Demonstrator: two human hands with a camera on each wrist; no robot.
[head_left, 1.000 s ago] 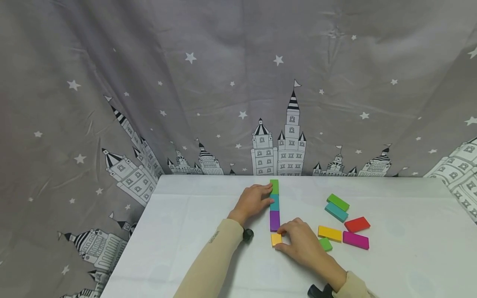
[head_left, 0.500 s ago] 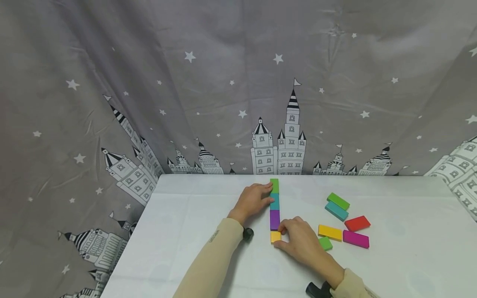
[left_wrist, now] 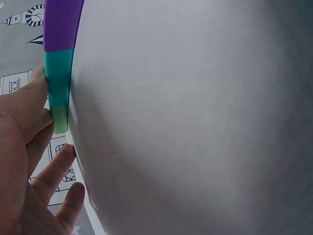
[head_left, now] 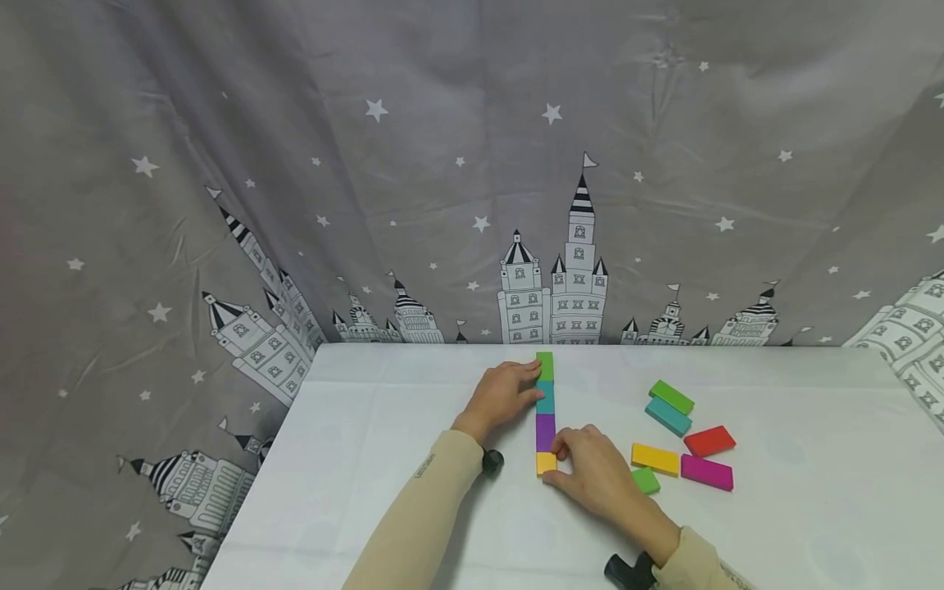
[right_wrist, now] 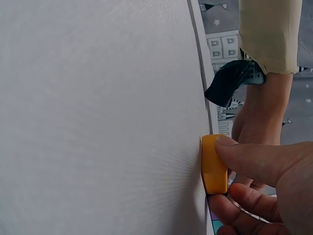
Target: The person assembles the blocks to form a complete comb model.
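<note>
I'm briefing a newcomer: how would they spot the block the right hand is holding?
On the white table, find the straight line of blocks. The right hand pinches its nearest piece, the orange block: it is the line's only orange one.

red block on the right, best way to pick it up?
Pinch the red block across its two long edges, coming straight down from above. It lies flat on the table, angled, with bare cloth along both long sides; the magenta block sits close below, so probably keep the fingers off that corner.

Small yellow block flat on the table, touching the purple block's near end.
</note>
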